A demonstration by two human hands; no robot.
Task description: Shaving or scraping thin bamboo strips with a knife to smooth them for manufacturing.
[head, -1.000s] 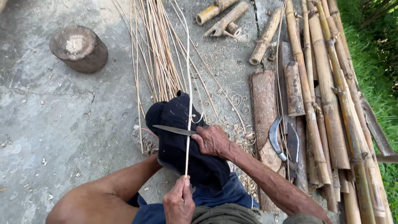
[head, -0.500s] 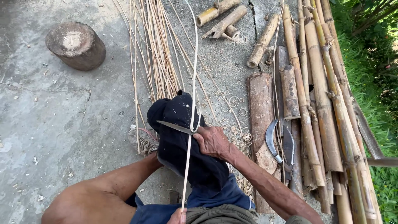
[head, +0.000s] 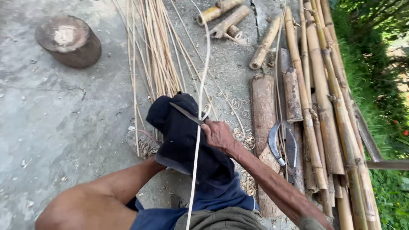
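bamboo strip point(head: 200, 106): runs over dark cloth point(head: 183, 140) on knee, under knife point(head: 185, 113) | right hand point(head: 218, 134): fist gripping knife on strip | left hand: out of sight, grip unclear | around: thin strips point(head: 155, 51), bamboo poles point(head: 324, 93), sickle point(head: 275, 142), stump point(head: 68, 40).

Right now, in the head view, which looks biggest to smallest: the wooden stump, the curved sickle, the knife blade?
1. Stump, clearly largest.
2. Sickle.
3. Knife blade, though it looks close to the sickle in length and sits nearer the camera, so unsure.
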